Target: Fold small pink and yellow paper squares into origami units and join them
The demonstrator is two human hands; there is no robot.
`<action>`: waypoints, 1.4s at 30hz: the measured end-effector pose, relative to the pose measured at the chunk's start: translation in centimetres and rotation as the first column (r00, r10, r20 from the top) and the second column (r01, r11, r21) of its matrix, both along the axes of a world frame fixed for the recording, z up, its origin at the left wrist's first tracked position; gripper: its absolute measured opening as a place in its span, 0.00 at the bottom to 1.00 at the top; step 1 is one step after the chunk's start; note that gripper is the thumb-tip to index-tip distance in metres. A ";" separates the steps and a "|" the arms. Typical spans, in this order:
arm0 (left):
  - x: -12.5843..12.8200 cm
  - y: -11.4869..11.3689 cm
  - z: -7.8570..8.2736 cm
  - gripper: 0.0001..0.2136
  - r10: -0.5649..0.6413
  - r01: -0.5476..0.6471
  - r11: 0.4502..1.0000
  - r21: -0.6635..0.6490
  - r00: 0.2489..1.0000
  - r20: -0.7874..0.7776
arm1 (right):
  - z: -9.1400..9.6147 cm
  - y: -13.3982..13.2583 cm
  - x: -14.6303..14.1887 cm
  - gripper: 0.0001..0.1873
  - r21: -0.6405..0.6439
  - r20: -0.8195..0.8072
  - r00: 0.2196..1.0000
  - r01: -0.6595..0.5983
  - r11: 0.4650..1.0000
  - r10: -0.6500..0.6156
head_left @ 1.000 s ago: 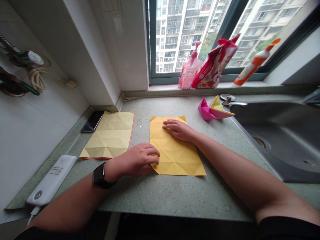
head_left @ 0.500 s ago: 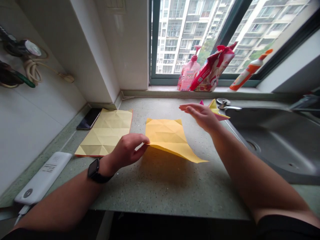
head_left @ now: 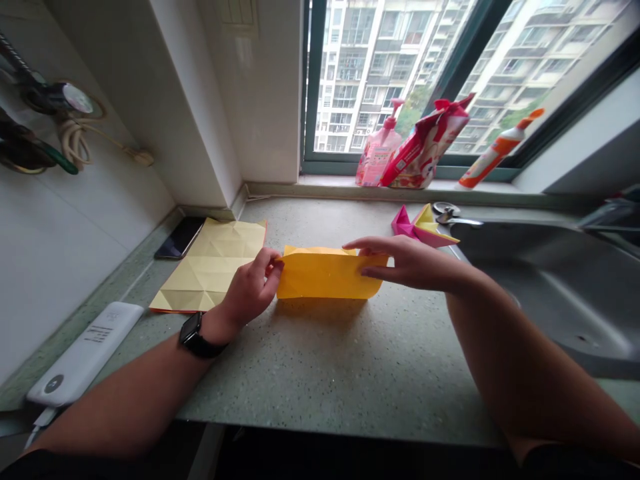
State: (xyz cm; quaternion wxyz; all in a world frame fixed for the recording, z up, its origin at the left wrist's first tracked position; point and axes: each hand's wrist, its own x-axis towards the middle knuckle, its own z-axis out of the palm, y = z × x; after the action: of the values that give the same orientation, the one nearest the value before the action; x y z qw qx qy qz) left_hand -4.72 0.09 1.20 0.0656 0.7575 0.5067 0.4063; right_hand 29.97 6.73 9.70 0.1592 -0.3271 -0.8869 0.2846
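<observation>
Pinching the left end of a folded orange-yellow paper sheet (head_left: 325, 275) with the left hand (head_left: 250, 288), fingers curled and closed on the paper; holding the right end with the right hand (head_left: 407, 263), fingers reaching across the upper edge, grip closed on the sheet, though the exact finger placement is partly hidden; sheet doubled into a long, low band, held between both hands above the middle of a speckled green countertop (head_left: 320, 373), with a shadow beneath; whether its lower edge touches the counter, impossible to tell.

Wearing a black watch (head_left: 193, 335) on the left wrist; just left of the left hand, a creased pale yellow paper sheet (head_left: 210, 270) lying flat, its far corner near a dark phone (head_left: 179, 238); nearer the wall, a white power bank (head_left: 85, 353) with a short cable; just beyond the right hand, a pink-and-yellow origami boat (head_left: 423, 228) near the steel sink (head_left: 560, 287); on the sill beyond, a pink pump bottle (head_left: 377, 157), a red-and-white bag (head_left: 425, 143) leaning beside it, and an orange-and-white bottle (head_left: 495, 150) lying tilted against the window frame; small metal object by the sink, too small to name.
</observation>
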 end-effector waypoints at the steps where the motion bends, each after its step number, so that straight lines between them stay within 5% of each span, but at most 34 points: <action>1: -0.1 0.2 -0.1 0.07 0.010 -0.010 1.000 -0.015 1.000 -0.001 | -0.2 0.2 -0.1 0.26 0.036 0.005 1.000 0.016 0.999 -0.016; 6: -0.3 1.0 -0.7 0.19 -0.030 0.032 0.999 -0.037 0.999 0.040 | -1.2 1.4 0.0 0.22 0.101 -0.028 0.994 0.105 0.989 -0.102; 12: -0.3 0.7 -1.2 0.33 -0.111 0.113 0.993 -0.024 0.992 0.059 | -1.5 1.6 0.2 0.21 -0.028 -0.080 0.985 0.153 0.988 -0.155; 22: -0.1 1.0 -1.5 0.24 -0.253 0.231 0.960 -0.158 0.959 -0.131 | -4.5 3.7 0.3 0.17 0.171 0.045 0.984 0.160 0.972 -0.170; 30: -0.3 1.1 -1.9 0.27 -0.200 0.176 0.978 -0.111 0.939 -0.281 | -8.6 4.3 -1.2 0.20 0.353 0.077 0.972 0.180 0.918 -0.220; 38: -0.4 1.4 -4.1 0.31 -0.087 0.068 0.996 -0.058 0.895 -0.437 | -12.0 4.4 -2.5 0.24 0.493 0.058 0.947 0.248 0.834 -0.316; 42: 0.4 0.7 -3.8 0.28 -0.216 0.211 0.975 -0.063 0.857 -0.467 | -12.2 4.5 -2.6 0.24 0.486 0.058 0.938 0.274 0.830 -0.343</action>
State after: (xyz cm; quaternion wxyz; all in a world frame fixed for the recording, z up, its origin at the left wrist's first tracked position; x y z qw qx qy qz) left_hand -4.34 0.77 -2.58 -0.0110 0.8846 0.4223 0.1978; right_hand 27.37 11.20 -2.51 0.2139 -0.4372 -0.8736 0.0074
